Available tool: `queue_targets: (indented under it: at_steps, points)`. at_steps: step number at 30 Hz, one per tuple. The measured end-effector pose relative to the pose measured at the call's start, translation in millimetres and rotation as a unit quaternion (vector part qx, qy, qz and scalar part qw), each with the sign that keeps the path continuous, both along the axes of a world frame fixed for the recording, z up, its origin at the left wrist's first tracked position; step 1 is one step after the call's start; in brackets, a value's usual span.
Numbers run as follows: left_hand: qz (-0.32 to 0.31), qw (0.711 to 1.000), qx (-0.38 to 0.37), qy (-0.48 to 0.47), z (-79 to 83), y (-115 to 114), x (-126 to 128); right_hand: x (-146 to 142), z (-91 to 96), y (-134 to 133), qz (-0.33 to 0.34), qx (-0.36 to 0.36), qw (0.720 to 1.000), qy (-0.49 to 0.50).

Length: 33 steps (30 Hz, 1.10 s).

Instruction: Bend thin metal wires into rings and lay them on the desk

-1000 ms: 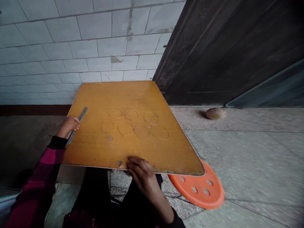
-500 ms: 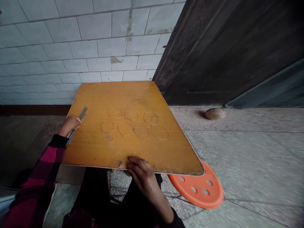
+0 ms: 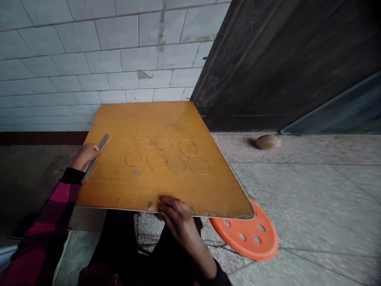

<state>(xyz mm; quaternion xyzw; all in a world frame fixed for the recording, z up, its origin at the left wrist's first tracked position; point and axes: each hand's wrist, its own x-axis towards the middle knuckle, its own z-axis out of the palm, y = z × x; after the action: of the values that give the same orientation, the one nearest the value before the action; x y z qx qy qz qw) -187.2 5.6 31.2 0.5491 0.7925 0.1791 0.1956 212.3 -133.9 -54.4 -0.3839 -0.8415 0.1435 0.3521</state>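
Head view: left hand [image 3: 86, 156] looks pinched on a thin wire [image 3: 111, 138] by the grey bundle [image 3: 103, 141], left side of the tabletop [image 3: 154, 119] (grip part-hidden by knuckles). Right hand [image 3: 179, 217] rests loosely on the near edge, nothing visibly held. Seven wire loops [image 3: 166, 162] lie mid-surface. My read: singling out one strand; next move calls for lifting it clear without dragging others.

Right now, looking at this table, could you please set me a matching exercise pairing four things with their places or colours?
1. left hand
2. right hand
3. wire rings
4. round stool

A. orange
B. at the grey bundle
C. in two rows on the table
D. at the table's near edge

Pairs: 1-B, 2-D, 3-C, 4-A
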Motion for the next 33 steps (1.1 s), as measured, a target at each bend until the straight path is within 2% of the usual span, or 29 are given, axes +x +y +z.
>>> queue_targets:
  at_steps: [3,4,5,6,8,10,12,14,17,19,22,25,28,30,33]
  points:
    - [0.012,0.999,0.036,-0.03,10.9,-6,6,2,4.6,0,0.005,-0.012,1.0,0.007]
    - [0.006,0.996,0.05,-0.069,16.1,-10,11,4,7.7,1,0.011,-0.02,1.0,0.014]
    - [-0.003,0.982,0.079,-0.169,21.6,-13,17,6,11.8,4,0.016,-0.029,0.999,0.024]
    - [-0.013,0.954,0.104,-0.281,27.2,-17,25,8,16.8,7,0.023,-0.038,0.998,0.036]
    - [-0.026,0.878,0.112,-0.464,36.4,-24,47,12,29.4,18,0.029,-0.045,0.996,0.068]
    - [-0.031,0.798,0.093,-0.595,40.1,-29,76,11,43.5,34,0.032,-0.04,0.994,0.1]
    - [-0.023,0.722,0.069,-0.688,36.5,-32,108,4,56.3,51,0.028,-0.025,0.991,0.13]
    - [-0.028,0.66,0.026,-0.751,26.8,-34,141,-6,64.9,67,0.026,-0.002,0.988,0.153]
    - [-0.057,0.6,-0.022,-0.798,7.7,-37,180,-18,68.6,83,0.067,0.031,0.984,0.165]
    - [-0.073,0.573,-0.042,-0.815,-3.6,-38,197,-21,67.6,87,0.093,0.047,0.978,0.18]
    - [-0.086,0.546,-0.058,-0.831,-14.3,-38,208,-17,67.4,87,0.12,0.048,0.972,0.197]
    - [-0.08,0.531,-0.055,-0.842,-16.7,-35,207,-10,71.7,86,0.137,0.049,0.971,0.191]
    - [-0.043,0.516,-0.032,-0.855,-12.5,-30,198,-5,77.9,84,0.169,0.055,0.966,0.189]
    - [-0.011,0.5,-0.016,-0.866,-8.2,-28,193,-3,80.9,83,0.203,0.021,0.958,0.204]
    - [0.022,0.481,-0.017,-0.876,-2.6,-29,190,-5,81.5,85,0.24,-0.109,0.933,0.245]
